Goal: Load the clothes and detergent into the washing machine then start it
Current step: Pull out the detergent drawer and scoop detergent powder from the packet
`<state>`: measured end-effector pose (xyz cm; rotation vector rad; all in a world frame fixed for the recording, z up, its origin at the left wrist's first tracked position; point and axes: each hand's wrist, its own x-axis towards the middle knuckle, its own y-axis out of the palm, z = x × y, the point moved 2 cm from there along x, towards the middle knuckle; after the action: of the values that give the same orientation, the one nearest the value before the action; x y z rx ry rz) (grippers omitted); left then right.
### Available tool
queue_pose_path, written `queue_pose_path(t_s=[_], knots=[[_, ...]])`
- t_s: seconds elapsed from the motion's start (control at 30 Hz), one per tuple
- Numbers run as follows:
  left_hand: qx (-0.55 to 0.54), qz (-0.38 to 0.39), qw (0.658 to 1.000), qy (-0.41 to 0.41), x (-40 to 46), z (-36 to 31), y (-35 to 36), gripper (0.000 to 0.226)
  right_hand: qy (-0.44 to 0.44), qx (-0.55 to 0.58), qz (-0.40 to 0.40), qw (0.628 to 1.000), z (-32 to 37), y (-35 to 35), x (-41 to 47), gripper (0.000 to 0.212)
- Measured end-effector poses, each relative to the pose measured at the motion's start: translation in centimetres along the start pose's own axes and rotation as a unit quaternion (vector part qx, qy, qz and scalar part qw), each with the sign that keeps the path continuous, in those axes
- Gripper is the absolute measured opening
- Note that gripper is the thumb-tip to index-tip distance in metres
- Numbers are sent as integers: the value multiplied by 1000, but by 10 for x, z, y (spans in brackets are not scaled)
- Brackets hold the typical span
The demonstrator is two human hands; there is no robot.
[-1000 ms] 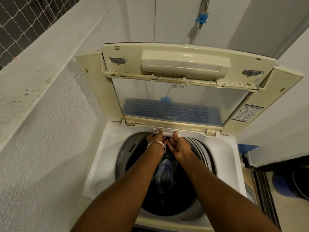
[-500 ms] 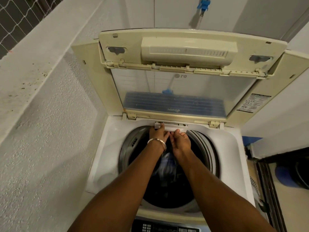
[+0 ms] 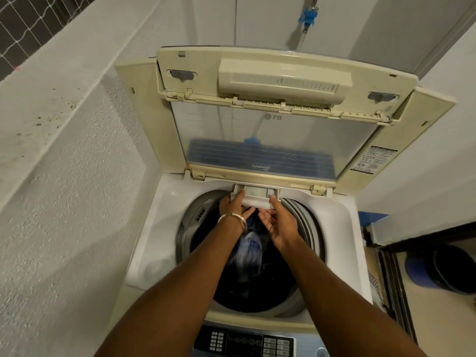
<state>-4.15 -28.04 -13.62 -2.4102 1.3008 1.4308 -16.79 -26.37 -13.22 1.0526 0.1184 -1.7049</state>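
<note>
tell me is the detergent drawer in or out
Out, partly. The drawer juts from the rear rim over the drum, left hand and right hand at its front.

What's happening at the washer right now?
A person is working the detergent drawer at the back rim of the tub. The left hand grips its left end and the right hand touches its right corner. The lid stands open, clothes lie in the tub, and the control panel is untouched.
</note>
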Motion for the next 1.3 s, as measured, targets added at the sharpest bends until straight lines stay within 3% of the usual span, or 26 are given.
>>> queue_pose_path(t_s=[0.5,0.87,0.97,1.13,1.3], knots=[[14,-13,999,-28,-32,-7,-1,49,20,1,-34,999,8,3,-34,26],[64,-46,995,-55,-18,-14,7,61,53,13,-81,995,10,15,-25,54],[69,-56,994,-60,-17,-6,1,50,54,7,-98,994,6,13,-30,44],[2,-43,999,-33,-19,3,-9,54,35,-7,-83,996,2,6,-35,28],[3,14,999,-31,-35,8,-22,43,30,-24,-62,997,-1,-1,-42,21]])
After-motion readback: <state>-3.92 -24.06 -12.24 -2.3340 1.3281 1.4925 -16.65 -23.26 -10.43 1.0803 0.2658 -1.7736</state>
